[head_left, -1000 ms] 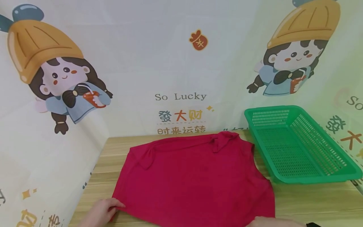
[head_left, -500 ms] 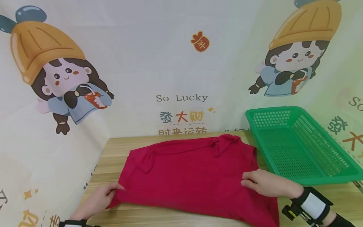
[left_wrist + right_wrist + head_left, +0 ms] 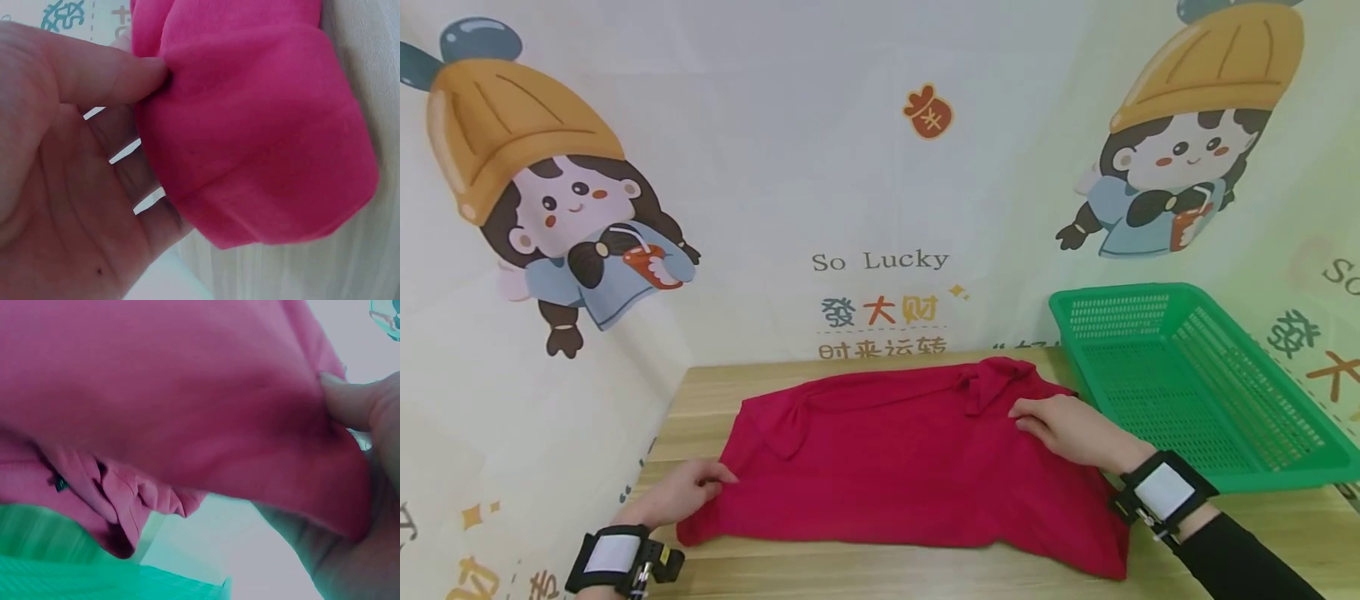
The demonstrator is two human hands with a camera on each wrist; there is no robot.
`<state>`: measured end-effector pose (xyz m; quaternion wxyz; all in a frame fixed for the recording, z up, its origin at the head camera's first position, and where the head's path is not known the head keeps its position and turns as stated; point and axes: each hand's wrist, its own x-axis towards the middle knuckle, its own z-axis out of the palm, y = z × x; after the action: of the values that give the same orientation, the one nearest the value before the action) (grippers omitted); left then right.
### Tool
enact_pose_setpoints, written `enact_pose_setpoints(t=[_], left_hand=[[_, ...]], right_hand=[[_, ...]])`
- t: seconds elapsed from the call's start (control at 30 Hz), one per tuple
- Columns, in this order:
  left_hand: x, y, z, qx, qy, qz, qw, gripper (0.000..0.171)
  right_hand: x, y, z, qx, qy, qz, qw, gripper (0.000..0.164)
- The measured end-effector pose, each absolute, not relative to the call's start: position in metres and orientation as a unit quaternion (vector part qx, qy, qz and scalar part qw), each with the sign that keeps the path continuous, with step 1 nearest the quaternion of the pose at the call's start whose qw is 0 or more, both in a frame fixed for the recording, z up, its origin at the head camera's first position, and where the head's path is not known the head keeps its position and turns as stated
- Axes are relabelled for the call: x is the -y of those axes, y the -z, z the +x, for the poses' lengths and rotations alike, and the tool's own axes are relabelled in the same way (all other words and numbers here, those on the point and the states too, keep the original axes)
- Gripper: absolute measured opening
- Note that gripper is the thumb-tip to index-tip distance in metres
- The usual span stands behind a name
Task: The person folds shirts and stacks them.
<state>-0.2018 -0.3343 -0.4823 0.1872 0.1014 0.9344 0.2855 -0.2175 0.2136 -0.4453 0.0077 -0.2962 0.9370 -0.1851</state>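
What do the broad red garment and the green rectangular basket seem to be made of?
The broad red garment looks like soft, mostly matte cloth, judging by its loose folds; the fibre can't be told. The green rectangular basket is probably moulded plastic with a slight sheen, given its even colour, smooth rim and regular openings.

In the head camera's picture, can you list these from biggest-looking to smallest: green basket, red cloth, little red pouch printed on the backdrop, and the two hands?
1. Red cloth
2. Green basket
3. Right hand and left hand: too alike to rank
4. Printed pouch
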Motion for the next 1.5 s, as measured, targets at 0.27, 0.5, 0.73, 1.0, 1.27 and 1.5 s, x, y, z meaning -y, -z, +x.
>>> enact_pose_setpoints(t=[0.27, 0.5, 0.73, 1.0, 1.27, 1.5], left_hand=[[0.323, 0.486, -0.214, -0.950, -0.242, 0.074, 0.180, 0.026], [0.325, 0.483, -0.220, -0.954, -0.255, 0.076, 0.138, 0.026], [0.319, 0.503, -0.218, -0.990, -0.102, 0.083, 0.052, 0.018], [0.275, 0.496, -0.203, -0.987, -0.071, 0.142, -0.003, 0.027], [0.262, 0.513, -0.183, -0.985, -0.095, 0.135, 0.060, 0.046], [0.258, 0.511, -0.168, -0.985, -0.093, 0.124, 0.071, 0.049]], right_hand=[[-0.201, 0.481, -0.243, -0.958, 0.107, -0.267, -0.006, 0.019], [-0.200, 0.490, -0.242, -0.966, 0.090, -0.238, -0.046, 0.018], [-0.190, 0.502, -0.236, -0.975, 0.017, -0.198, -0.101, 0.024], [-0.177, 0.480, -0.186, -0.975, 0.032, -0.219, -0.027, 0.053], [-0.188, 0.501, -0.152, -0.967, 0.111, -0.173, 0.153, 0.076], [-0.211, 0.523, -0.141, -0.963, 0.126, -0.147, 0.189, 0.096]])
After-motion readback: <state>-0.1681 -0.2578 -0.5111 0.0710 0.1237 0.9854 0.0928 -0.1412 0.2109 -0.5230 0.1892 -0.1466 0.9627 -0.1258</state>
